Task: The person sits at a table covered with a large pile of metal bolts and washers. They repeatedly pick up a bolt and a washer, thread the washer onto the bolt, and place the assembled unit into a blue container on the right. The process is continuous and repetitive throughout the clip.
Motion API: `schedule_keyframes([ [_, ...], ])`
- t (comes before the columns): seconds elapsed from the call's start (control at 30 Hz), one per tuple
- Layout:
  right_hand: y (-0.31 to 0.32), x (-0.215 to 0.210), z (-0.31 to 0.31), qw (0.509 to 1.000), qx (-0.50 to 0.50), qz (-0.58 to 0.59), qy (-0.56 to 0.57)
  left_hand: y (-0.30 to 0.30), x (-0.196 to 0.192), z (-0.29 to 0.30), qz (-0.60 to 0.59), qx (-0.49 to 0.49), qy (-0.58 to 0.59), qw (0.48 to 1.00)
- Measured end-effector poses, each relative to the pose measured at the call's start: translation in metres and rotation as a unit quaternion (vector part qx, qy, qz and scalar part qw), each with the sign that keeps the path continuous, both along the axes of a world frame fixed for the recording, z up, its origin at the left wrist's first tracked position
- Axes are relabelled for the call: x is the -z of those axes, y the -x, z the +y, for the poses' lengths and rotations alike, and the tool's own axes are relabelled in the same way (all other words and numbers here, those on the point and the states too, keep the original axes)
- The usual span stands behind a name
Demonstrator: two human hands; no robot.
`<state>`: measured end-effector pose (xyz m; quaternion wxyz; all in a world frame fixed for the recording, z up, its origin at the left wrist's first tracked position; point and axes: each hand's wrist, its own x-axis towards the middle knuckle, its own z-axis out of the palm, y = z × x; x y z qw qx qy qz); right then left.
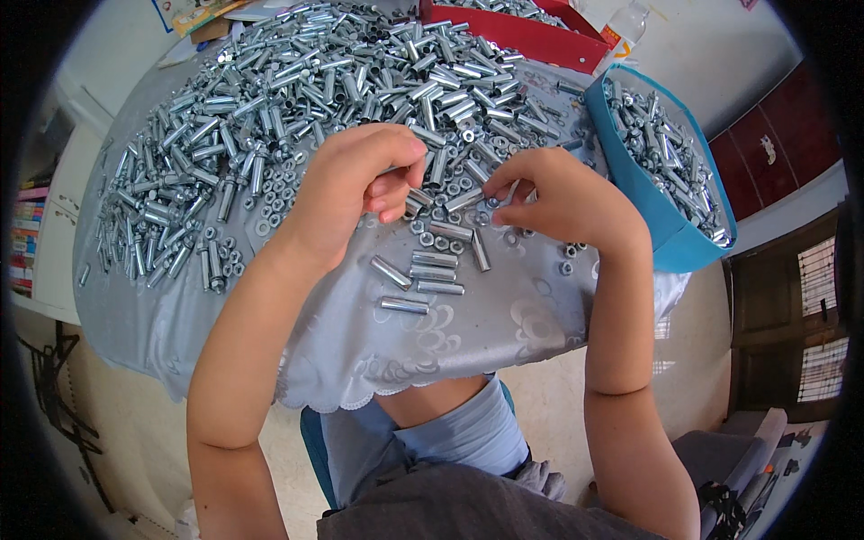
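Observation:
My left hand (355,180) is curled above the near edge of a big heap of metal sleeves (360,81). Its fingers are bent in, and whatever they hold, if anything, is hidden. To its right, my right hand (567,193) pinches a small metal nut (492,202) between thumb and forefinger. Just below the hands, several loose sleeves (435,259) lie on the cloth, some side by side. A few hex nuts (441,243) sit close to them. Washers and nuts (279,193) are scattered left of my left wrist.
A grey patterned tablecloth (351,346) covers the round table. At right stands a blue box (661,238) full of assembled bolts. A red box (513,38) with more metal parts is at the back, beside a clear bottle (625,27). Bolts with sleeves (148,216) lie at far left.

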<state>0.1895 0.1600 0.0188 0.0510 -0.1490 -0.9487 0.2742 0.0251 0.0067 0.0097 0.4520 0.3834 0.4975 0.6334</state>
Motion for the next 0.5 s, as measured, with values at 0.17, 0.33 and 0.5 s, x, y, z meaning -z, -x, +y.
schedule_keyframes([
  [0.17,0.001,0.003,0.001,1.0,-0.005,-0.006,-0.019,-0.002,-0.002,0.0,0.004,0.006,0.007,1.0],
  [0.33,0.003,0.003,0.001,0.999,-0.027,0.017,-0.033,0.001,0.003,0.002,-0.001,0.005,0.015,1.0],
  [0.5,0.009,-0.01,-0.018,0.978,-0.028,0.177,0.109,-0.002,0.005,0.002,0.037,0.006,0.016,0.999],
])
